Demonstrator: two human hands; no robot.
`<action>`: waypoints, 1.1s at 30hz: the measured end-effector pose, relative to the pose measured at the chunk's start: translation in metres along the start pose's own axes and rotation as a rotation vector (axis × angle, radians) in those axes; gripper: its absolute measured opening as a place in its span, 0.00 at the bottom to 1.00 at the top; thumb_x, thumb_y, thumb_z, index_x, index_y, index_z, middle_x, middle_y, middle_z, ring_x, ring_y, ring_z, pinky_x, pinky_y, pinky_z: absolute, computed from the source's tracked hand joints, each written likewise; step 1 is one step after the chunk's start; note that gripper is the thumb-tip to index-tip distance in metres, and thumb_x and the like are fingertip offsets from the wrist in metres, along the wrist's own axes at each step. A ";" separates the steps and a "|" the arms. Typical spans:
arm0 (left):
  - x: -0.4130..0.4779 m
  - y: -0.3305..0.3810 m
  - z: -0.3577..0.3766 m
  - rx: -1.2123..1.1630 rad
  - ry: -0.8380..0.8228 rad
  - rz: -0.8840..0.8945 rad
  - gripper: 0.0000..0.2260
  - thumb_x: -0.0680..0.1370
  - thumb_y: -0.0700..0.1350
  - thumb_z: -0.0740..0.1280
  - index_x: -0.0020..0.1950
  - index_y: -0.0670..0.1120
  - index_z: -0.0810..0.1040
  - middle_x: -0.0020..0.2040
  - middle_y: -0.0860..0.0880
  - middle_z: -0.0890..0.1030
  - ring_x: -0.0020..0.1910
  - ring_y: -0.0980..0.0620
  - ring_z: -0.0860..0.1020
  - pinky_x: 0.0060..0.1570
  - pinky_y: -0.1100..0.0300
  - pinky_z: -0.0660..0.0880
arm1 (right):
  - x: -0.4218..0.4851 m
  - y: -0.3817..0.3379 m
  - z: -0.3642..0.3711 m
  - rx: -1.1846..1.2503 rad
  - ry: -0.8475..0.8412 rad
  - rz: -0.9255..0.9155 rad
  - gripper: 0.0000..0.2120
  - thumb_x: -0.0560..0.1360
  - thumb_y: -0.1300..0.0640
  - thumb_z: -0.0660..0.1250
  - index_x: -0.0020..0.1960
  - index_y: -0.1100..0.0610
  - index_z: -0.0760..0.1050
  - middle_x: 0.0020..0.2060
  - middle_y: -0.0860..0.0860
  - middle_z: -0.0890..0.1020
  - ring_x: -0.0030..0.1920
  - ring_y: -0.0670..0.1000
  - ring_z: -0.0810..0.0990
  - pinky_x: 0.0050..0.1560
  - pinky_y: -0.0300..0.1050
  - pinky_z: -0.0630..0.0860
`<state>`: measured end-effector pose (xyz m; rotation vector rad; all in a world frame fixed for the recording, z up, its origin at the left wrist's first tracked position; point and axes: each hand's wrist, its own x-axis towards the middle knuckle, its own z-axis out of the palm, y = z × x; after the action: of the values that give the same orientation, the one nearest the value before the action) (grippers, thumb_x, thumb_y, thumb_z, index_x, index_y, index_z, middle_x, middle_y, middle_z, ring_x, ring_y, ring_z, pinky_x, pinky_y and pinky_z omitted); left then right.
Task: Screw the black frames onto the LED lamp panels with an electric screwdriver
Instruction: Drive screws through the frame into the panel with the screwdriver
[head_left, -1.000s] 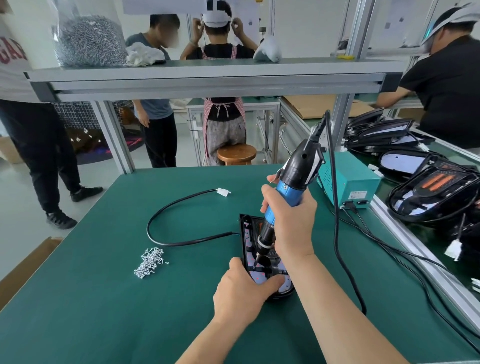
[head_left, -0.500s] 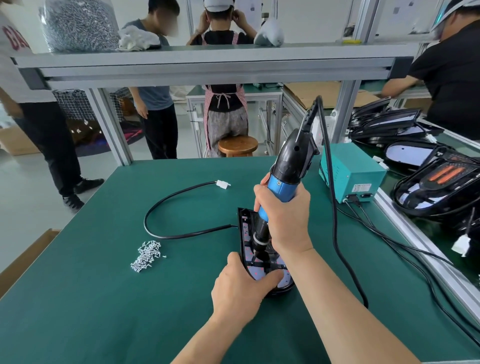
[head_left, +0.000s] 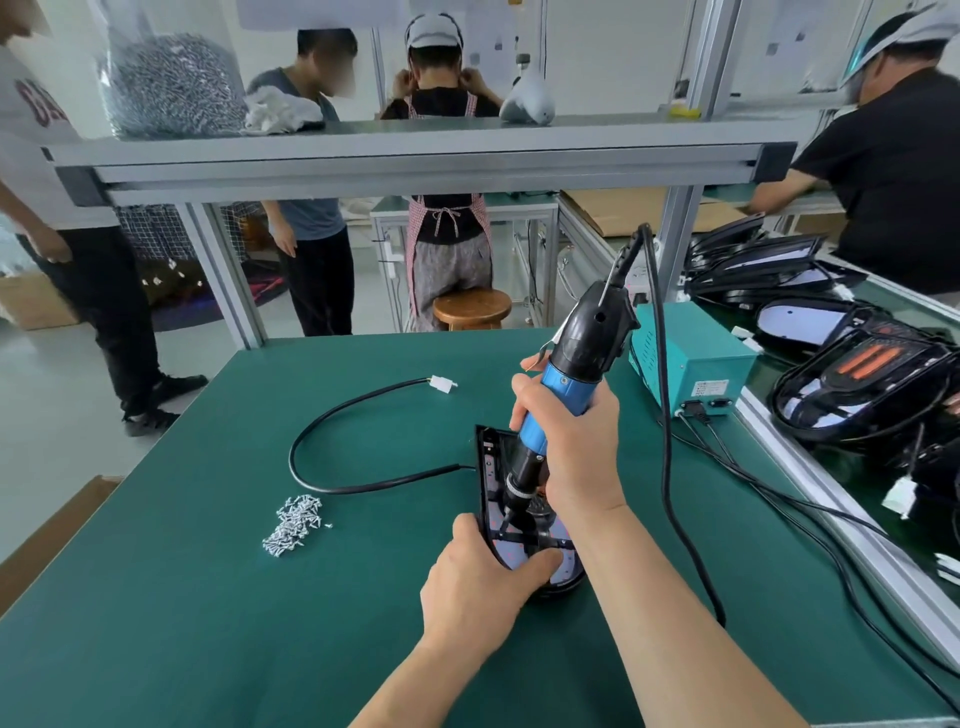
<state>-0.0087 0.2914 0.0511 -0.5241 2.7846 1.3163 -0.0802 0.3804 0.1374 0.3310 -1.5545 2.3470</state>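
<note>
An LED lamp panel with its black frame (head_left: 489, 457) lies on the green table (head_left: 208, 597). Its black cable (head_left: 332, 415) loops left and ends in a white connector (head_left: 442, 384). My right hand (head_left: 571, 447) grips the blue and black electric screwdriver (head_left: 563, 384), tilted, with the bit down on the panel near its middle. My left hand (head_left: 478, 587) holds the panel's near left edge, thumb curled over the frame. A pile of small silver screws (head_left: 293, 525) lies to the left.
A teal power box (head_left: 691, 364) stands at the right, with black cords (head_left: 675, 493) trailing over the table. Several finished lamps (head_left: 857, 384) lie on the right conveyor. A bag of screws (head_left: 171, 83) sits on the overhead shelf. People stand behind and at right.
The screwdriver has stayed on the panel, its bit shifting slightly toward me. The camera view has tilted up a little. My left hand keeps its hold.
</note>
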 end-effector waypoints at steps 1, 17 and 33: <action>0.000 0.000 0.000 0.003 -0.002 0.000 0.27 0.62 0.71 0.70 0.47 0.55 0.66 0.44 0.59 0.78 0.45 0.58 0.77 0.41 0.57 0.73 | 0.001 0.000 0.000 0.005 -0.008 0.003 0.08 0.70 0.61 0.71 0.47 0.59 0.77 0.30 0.53 0.75 0.29 0.50 0.73 0.32 0.39 0.73; -0.002 -0.003 -0.003 -0.020 -0.014 0.031 0.26 0.63 0.71 0.70 0.48 0.56 0.67 0.45 0.60 0.79 0.45 0.63 0.76 0.41 0.61 0.71 | 0.073 -0.066 -0.072 -0.179 0.099 0.291 0.11 0.73 0.53 0.75 0.47 0.56 0.75 0.26 0.52 0.79 0.23 0.48 0.75 0.26 0.35 0.71; -0.001 0.002 -0.010 -0.004 -0.052 0.048 0.28 0.64 0.71 0.71 0.51 0.55 0.68 0.47 0.60 0.78 0.49 0.58 0.78 0.50 0.57 0.77 | 0.070 0.052 -0.135 -1.007 0.126 0.668 0.37 0.74 0.40 0.72 0.73 0.61 0.65 0.66 0.57 0.74 0.59 0.58 0.74 0.58 0.50 0.72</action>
<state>-0.0072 0.2854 0.0586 -0.4187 2.7697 1.3251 -0.1671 0.4944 0.0661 -0.6343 -2.7790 1.5202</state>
